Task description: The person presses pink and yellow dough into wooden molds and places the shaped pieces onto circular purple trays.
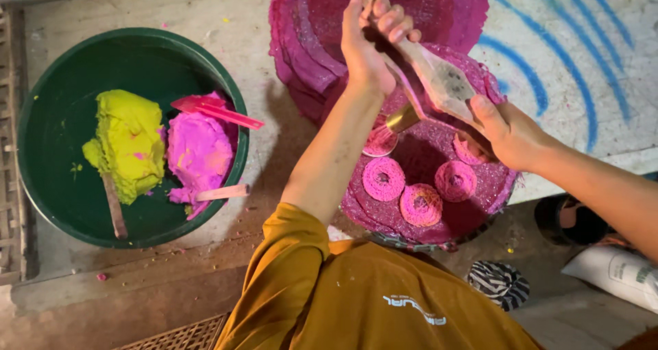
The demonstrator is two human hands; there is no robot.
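Observation:
My left hand (370, 45) and my right hand (506, 132) both grip a wooden dough press (442, 82) with a brass cylinder (401, 117). The cylinder's end points down at a pink dough spiral (379, 143) on a round, pink-stained tray (493, 192). Several finished pink spirals lie on the tray, among them one at the left (382, 178), one at the front (420, 204) and one at the right (456, 180). My left hand holds the upper handle; my right hand holds the lower handle's end.
A green basin (62, 69) on the left holds yellow dough (127, 144), pink dough (199, 151), pink spatulas (216, 110) and a wooden stick (113, 209). A stack of pink round trays (315, 34) lies beyond. A striped cloth (499, 283) and white bag (617, 271) lie at the right.

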